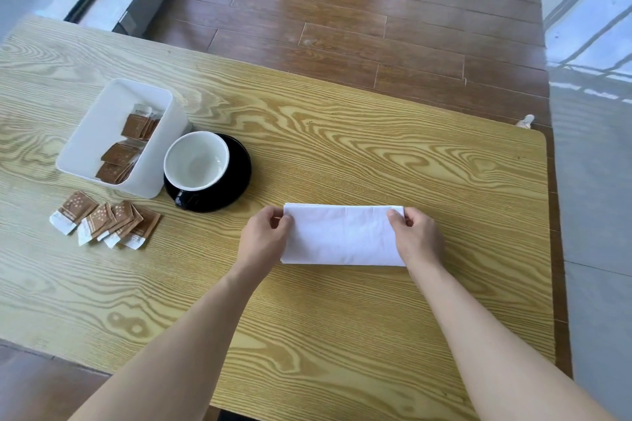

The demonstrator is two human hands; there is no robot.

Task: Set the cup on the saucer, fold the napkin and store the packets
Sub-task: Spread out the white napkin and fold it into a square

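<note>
Left hand (265, 232) and right hand (415, 232) each pinch one napkin (342, 236); left of the fingers: five loose packets (106, 220), one cup (196, 161), one saucer (239, 167), one bin (102, 133).

1 cup (196, 161), on 1 saucer (236, 174). 1 white box (102, 133) just left of cup, w/ approx 3 clumps of brown packets (119, 154) inside; exact no. can't tell. 5 loose packets (106, 220) near-left of cup. 1 napkin (342, 236) to cup's near-right. 2 hands on it.
</note>
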